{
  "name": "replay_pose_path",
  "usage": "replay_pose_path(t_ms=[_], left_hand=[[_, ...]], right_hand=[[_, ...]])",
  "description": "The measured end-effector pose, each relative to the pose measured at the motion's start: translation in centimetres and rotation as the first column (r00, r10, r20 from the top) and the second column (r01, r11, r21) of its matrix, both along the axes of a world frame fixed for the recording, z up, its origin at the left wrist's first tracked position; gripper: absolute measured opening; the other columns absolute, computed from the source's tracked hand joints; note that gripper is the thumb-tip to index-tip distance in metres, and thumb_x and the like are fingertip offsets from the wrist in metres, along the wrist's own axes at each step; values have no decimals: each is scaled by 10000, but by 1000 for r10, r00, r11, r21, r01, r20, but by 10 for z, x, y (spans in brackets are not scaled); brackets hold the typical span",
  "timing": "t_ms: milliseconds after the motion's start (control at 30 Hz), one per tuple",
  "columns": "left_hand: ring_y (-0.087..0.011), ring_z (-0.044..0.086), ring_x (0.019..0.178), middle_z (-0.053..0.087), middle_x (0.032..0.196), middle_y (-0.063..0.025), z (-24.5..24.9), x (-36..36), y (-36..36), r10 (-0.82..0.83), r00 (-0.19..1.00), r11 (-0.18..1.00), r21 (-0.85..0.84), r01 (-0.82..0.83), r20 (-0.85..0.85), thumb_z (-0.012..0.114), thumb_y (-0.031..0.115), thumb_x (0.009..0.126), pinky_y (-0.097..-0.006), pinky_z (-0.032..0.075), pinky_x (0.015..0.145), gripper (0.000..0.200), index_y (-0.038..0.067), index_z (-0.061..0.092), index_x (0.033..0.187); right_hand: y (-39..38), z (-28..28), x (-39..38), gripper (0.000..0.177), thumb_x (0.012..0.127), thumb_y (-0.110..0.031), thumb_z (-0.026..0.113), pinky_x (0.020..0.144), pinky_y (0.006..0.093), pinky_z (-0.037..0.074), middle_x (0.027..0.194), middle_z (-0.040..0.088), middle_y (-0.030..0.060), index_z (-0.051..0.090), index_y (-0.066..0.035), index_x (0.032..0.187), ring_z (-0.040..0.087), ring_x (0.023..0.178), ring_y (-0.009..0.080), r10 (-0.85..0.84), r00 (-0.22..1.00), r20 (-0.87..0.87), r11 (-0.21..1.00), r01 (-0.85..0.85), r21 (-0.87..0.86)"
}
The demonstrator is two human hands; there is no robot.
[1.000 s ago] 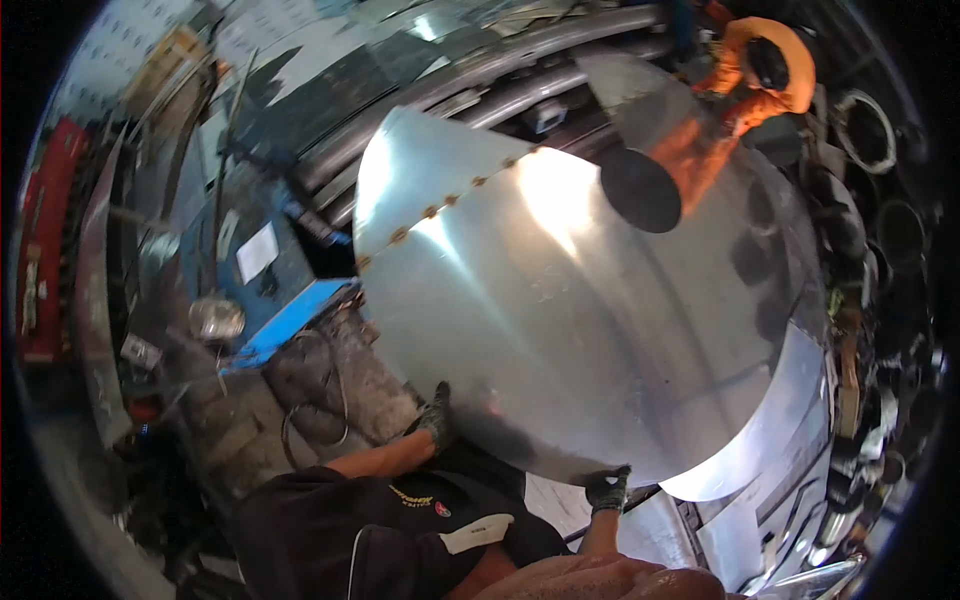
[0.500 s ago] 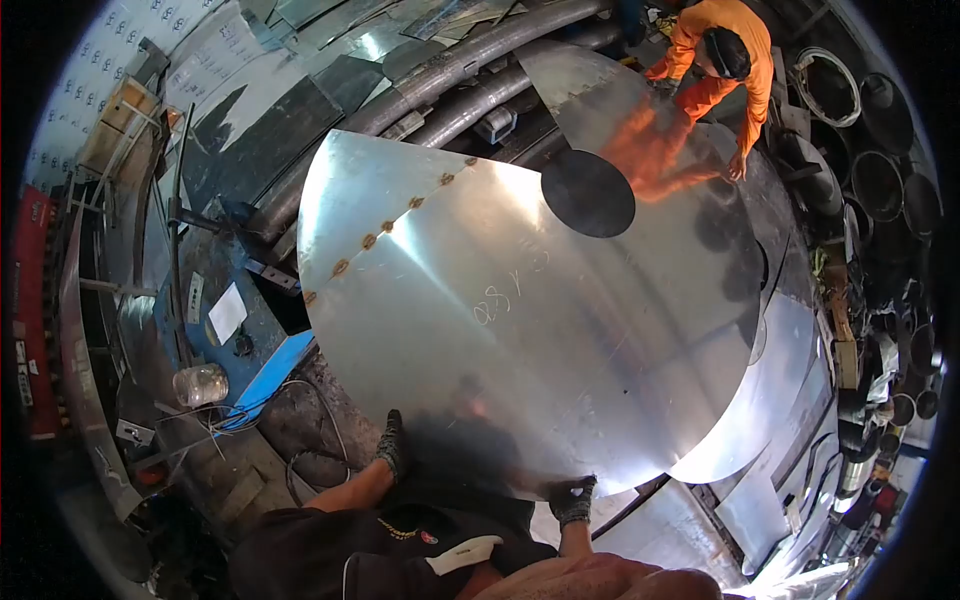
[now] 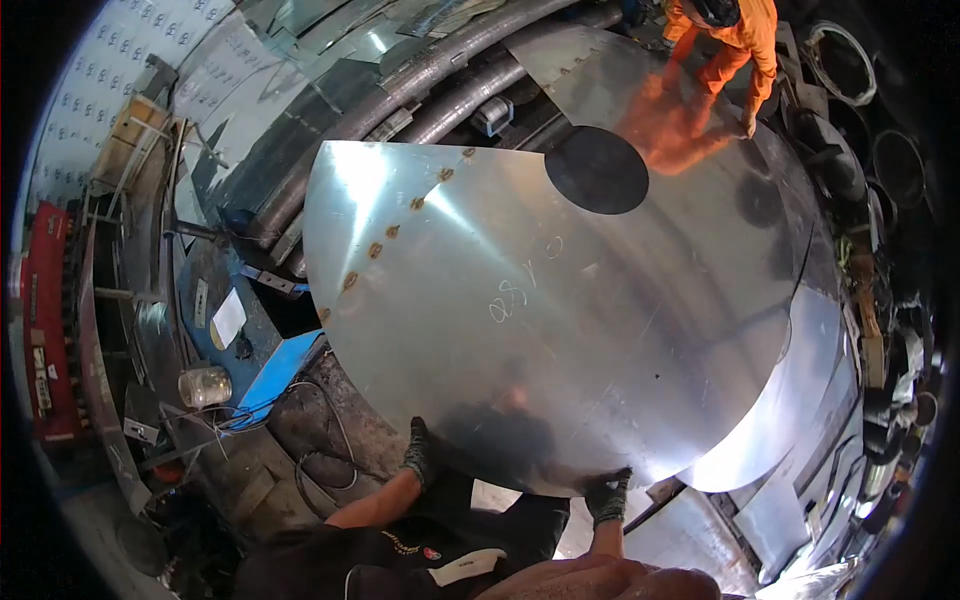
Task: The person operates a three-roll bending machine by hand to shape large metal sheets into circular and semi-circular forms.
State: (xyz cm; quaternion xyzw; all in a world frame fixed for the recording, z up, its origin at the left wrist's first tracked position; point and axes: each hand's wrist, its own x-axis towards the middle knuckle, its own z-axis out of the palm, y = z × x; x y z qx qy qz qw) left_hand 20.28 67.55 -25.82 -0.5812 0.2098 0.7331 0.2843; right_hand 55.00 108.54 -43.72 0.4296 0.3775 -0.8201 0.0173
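Note:
A large, shiny metal sheet [image 3: 450,340] with a curved edge fills the middle of the head view. It carries chalk-like marks and a line of brown weld spots at its upper left. Near its far edge is a round dark opening [image 3: 597,170]. My left hand [image 3: 418,460], in a dark patterned glove, grips the near edge left of centre. Further right along that edge, my gloved right hand [image 3: 606,496] holds the sheet too. The fingers under the rim are hidden. Opposite me, a person in orange [image 3: 748,30] has one hand [image 3: 748,124] at the sheet's far side.
Another shiny sheet [image 3: 815,345] lies partly underneath on the right. Thick curved pipes [image 3: 440,75] run behind. To the left are a glass jar [image 3: 205,386], a blue strip [image 3: 283,370] and loose cables [image 3: 350,445]. Round metal pieces [image 3: 898,165] are stacked at far right.
The sheet has turned slightly and shifted, its dark opening moving up and right in view. Both my hands have moved right with the edge. The person in orange appears further back.

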Motion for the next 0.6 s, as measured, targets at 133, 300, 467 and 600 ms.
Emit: replay_pose_path(t_ms=[133,300,467,600], left_hand=[[-329,396,1444,439,1595,-148,-50,29,64,-73,959,990,93,102,-274,447,773,962,-471,238,1253,918,85,407,1568],[-327,418,1429,450,1586,-128,-130,59,178,147,966,984,134,-120,-214,480,759,957,-498,287,1232,886,113,414,1560],[-324,440,1414,461,1577,-108,-198,80,286,280,943,946,219,-240,-178,513,745,953,-526,335,1211,856,142,421,1553],[-326,438,1420,461,1579,-109,-224,78,325,358,929,916,230,-328,-99,540,757,925,-518,340,1213,878,152,422,1549]], right_hand=[[99,3,-46,569,1026,-667,441,1149,551,354,1043,690,104,655,-143,1081,578,1155,304,-340,923,179,669,372,-644],[220,48,-134,663,838,-746,697,1136,465,407,1072,711,43,663,-109,1019,627,1046,239,-385,861,334,550,504,-665],[361,-20,-169,999,884,-831,527,1207,513,303,1378,596,214,518,30,1391,519,1306,339,-121,936,331,867,262,-424],[411,-52,-195,920,874,-808,575,1238,518,250,1438,544,140,488,-81,1431,449,1343,330,16,992,124,807,60,-588]])
